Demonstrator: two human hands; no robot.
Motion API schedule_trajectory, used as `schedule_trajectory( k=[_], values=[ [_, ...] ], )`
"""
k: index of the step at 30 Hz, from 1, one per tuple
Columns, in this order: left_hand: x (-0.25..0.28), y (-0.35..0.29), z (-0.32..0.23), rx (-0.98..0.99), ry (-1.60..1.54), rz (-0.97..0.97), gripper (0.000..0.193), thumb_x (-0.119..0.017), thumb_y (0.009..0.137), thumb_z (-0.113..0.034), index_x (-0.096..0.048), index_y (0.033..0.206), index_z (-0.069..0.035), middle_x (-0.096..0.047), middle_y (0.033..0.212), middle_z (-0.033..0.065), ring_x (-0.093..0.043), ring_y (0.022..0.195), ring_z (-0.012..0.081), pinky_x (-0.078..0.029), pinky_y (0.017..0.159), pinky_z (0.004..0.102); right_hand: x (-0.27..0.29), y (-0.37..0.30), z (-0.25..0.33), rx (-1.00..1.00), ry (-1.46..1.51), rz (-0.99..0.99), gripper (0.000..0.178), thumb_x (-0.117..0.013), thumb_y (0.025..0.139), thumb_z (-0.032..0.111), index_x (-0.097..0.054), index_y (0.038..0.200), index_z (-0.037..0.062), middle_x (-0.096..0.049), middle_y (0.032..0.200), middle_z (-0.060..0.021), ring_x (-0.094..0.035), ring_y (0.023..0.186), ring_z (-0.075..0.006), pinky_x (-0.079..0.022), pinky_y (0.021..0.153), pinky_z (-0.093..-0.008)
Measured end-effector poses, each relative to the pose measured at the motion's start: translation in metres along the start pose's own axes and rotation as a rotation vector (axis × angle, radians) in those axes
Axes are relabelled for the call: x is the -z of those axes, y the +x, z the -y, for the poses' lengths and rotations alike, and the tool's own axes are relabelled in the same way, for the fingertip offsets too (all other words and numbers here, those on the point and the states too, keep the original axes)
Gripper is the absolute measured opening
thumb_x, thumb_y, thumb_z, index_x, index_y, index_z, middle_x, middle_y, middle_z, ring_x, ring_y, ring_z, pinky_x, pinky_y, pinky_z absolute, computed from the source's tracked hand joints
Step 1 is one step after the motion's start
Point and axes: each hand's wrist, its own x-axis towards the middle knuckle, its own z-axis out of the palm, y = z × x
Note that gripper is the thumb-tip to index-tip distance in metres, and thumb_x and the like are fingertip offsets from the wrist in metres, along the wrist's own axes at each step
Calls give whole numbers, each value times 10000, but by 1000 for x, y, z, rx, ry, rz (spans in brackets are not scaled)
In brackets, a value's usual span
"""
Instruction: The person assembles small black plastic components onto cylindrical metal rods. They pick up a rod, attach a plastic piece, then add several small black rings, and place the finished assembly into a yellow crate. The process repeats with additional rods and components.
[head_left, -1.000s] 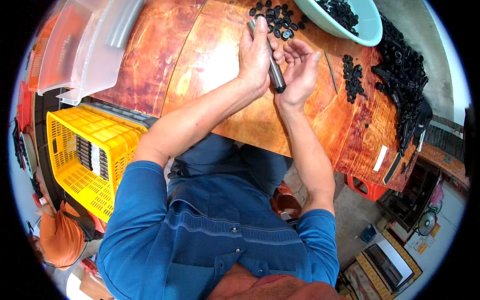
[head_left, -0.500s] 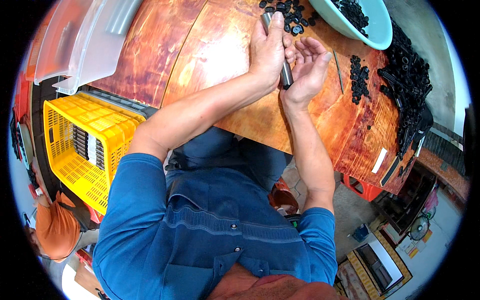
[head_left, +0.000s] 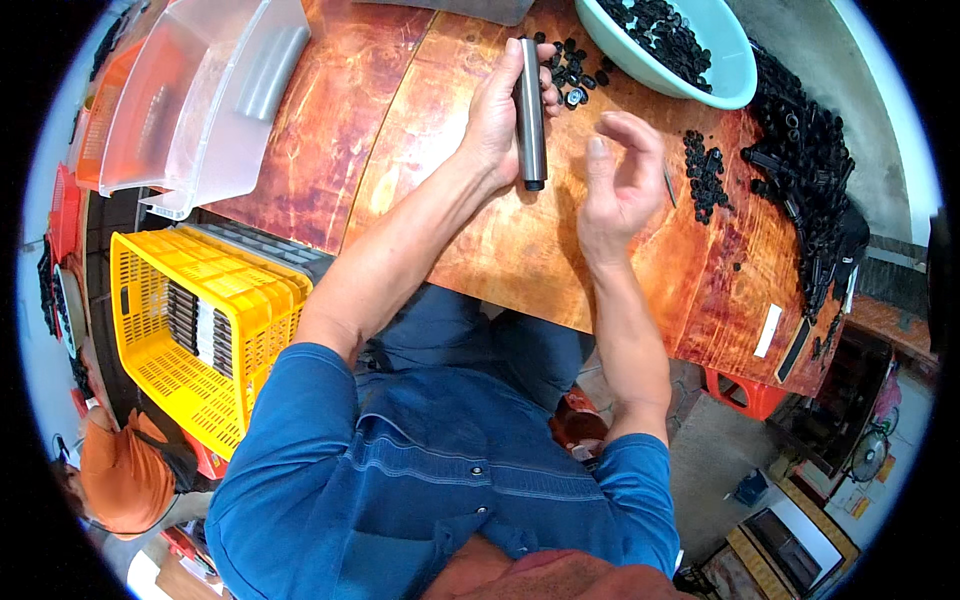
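My left hand [head_left: 492,125] is closed round a smooth grey metal tube [head_left: 531,115] with a black fitting at its near end. The tube stands nearly lengthwise away from me above the wooden table [head_left: 420,160]. To its right, apart from it, my right hand [head_left: 622,185] hovers with its fingers curved and spread, holding nothing that I can see. Beyond the hands lie scattered small black rings and caps [head_left: 572,70]. Right of my right hand are a thin metal rod [head_left: 670,186], partly covered by the hand, and a cluster of small black parts [head_left: 706,175].
A pale turquoise bowl [head_left: 735,85] of black parts sits at the far right, beside a large black heap [head_left: 800,150]. A clear plastic bin [head_left: 215,130] and a yellow crate [head_left: 270,320] with dark tubes stand at left. A person in orange [head_left: 125,475] is further left.
My right hand has come away from the tube and moved apart. My left hand still holds the tube, now turned more upright in the picture. The whole view has shifted slightly.
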Motion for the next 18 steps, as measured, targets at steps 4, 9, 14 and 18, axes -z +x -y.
schedule_trajectory(
  k=[4,9,14,18],
  values=[
    [7,7,5,36,78,-8,450,-482,1048,-501,-603,1089,-69,-682,934,87,-663,771,153,-524,698,279,25,15,68,240,-71,-44,212,-717,878,94,-657,1065,12,-690,960,-124,-665,908,-266,-527,866,-384],
    [8,8,2,193,-10,79,469,-423,1044,-552,-571,1208,-138,-659,957,33,-625,716,131,-510,582,250,69,33,206,217,-211,501,306,-719,790,128,-678,1063,-4,-674,961,-142,-651,830,-294,-533,762,-393],
    [1,4,-1,263,-40,120,420,-457,1012,-596,-587,1174,-231,-642,863,-21,-581,590,99,-484,506,234,67,21,247,73,-103,606,291,-681,786,169,-715,1039,31,-656,937,-93,-623,774,-222,-515,709,-330],
    [-3,-2,-4,258,31,141,415,-458,1013,-594,-583,1185,-237,-638,843,-25,-582,591,97,-493,496,268,36,7,217,265,119,531,258,-676,754,183,-704,961,31,-638,862,-56,-614,753,-187,-504,685,-316]
  ],
)
